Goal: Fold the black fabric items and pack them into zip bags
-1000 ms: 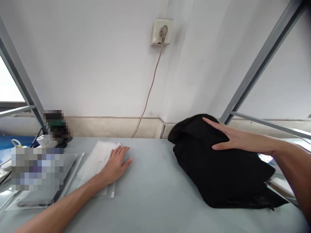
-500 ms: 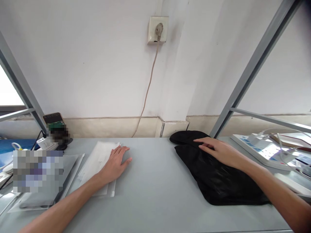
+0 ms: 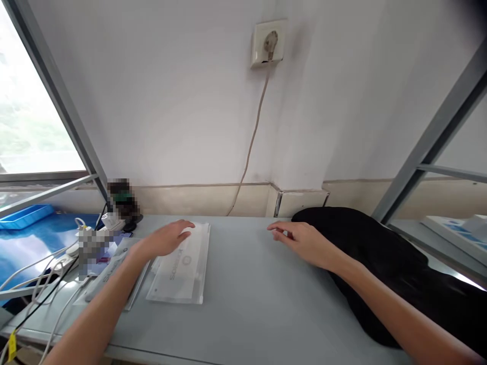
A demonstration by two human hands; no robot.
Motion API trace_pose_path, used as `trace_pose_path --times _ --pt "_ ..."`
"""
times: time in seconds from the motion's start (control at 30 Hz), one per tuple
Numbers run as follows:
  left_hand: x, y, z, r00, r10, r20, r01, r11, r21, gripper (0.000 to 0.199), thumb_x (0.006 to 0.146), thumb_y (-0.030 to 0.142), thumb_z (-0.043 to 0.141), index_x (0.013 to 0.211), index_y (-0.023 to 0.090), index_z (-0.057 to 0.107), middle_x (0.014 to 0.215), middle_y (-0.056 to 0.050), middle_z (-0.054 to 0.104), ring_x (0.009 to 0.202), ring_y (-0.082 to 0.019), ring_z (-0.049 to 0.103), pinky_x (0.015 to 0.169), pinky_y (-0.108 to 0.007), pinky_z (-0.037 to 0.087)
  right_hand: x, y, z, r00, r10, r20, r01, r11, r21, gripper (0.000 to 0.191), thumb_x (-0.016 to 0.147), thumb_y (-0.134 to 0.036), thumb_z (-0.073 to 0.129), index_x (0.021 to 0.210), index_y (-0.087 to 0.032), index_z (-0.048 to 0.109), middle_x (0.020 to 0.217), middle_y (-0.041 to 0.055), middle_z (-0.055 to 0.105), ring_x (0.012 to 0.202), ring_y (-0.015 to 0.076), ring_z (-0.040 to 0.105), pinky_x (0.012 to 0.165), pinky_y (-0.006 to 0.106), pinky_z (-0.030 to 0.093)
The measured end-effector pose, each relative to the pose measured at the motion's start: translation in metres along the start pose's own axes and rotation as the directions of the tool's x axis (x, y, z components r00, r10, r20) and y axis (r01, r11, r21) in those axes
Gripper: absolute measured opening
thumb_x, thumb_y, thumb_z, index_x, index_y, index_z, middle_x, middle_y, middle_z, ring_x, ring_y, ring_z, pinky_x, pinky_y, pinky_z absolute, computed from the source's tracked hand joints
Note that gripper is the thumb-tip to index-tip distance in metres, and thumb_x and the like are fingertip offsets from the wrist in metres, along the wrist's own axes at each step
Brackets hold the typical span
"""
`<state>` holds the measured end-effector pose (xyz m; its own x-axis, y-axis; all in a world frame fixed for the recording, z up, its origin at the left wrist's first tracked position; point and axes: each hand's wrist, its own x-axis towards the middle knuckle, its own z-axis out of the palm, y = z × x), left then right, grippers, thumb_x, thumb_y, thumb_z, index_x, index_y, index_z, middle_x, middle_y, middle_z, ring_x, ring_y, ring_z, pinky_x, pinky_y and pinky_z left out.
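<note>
Translucent zip bags (image 3: 178, 274) with faint printed lettering lie flat on the grey table (image 3: 251, 314), left of centre. Over their upper left corner is my left hand (image 3: 165, 239), its thumb and fingers apart and nothing between them. Farther left, another clear bag (image 3: 110, 276) with dark lettering lies partly behind my left forearm. My right hand (image 3: 299, 241) is at the left edge of a spread black cloth item (image 3: 388, 263), fingers loosely extended and holding nothing. My right forearm crosses over the black cloth.
White and black cables (image 3: 57, 268) tangle at the left beside a blue tray (image 3: 26, 217). A phone-like device on a stand (image 3: 131, 223) is blurred. Grey metal posts rise on both sides. A white power strip (image 3: 456, 233) sits right. The wall socket (image 3: 268, 44) holds a plugged cord.
The view has shifted left. My left hand has moved to the bags' upper left, and my right hand has come off the black cloth toward the middle. The cloth now lies farther right, more spread.
</note>
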<state>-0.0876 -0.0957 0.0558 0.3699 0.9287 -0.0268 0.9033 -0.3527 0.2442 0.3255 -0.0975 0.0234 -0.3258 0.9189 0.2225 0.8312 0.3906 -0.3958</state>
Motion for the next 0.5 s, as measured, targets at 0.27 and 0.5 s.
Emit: trace_pose_path --times 0.27,0.5 --pt "-0.027 -0.043 0.021 0.985 -0.159 -0.069 0.173 0.867 0.467 0.046 0.092 -0.003 0.038 0.126 0.014 0.064 0.12 -0.015 0.069 0.116 -0.029 0.064 0.099 -0.039 0.049 -0.003 0.014 0.026 0.992 0.066 0.105 -0.075 0.993 0.086 0.04 0.103 -0.046 0.041 0.106 -0.028 0.076 0.073 0.001 0.072 0.067 0.0216 0.063 0.064 0.032 0.045" --pt "-0.018 -0.027 0.037 0.947 -0.273 -0.169 0.321 0.787 0.526 0.046 0.086 -0.009 0.036 0.119 0.005 0.064 0.122 -0.024 0.062 0.11 -0.033 0.066 0.087 -0.039 0.056 -0.004 0.02 0.026 0.989 0.073 0.127 -0.089 0.988 0.125 0.04 0.103 -0.048 0.042 0.105 -0.027 0.076 0.074 0.0011 0.072 0.067 0.0211 0.062 0.064 0.031 0.045"
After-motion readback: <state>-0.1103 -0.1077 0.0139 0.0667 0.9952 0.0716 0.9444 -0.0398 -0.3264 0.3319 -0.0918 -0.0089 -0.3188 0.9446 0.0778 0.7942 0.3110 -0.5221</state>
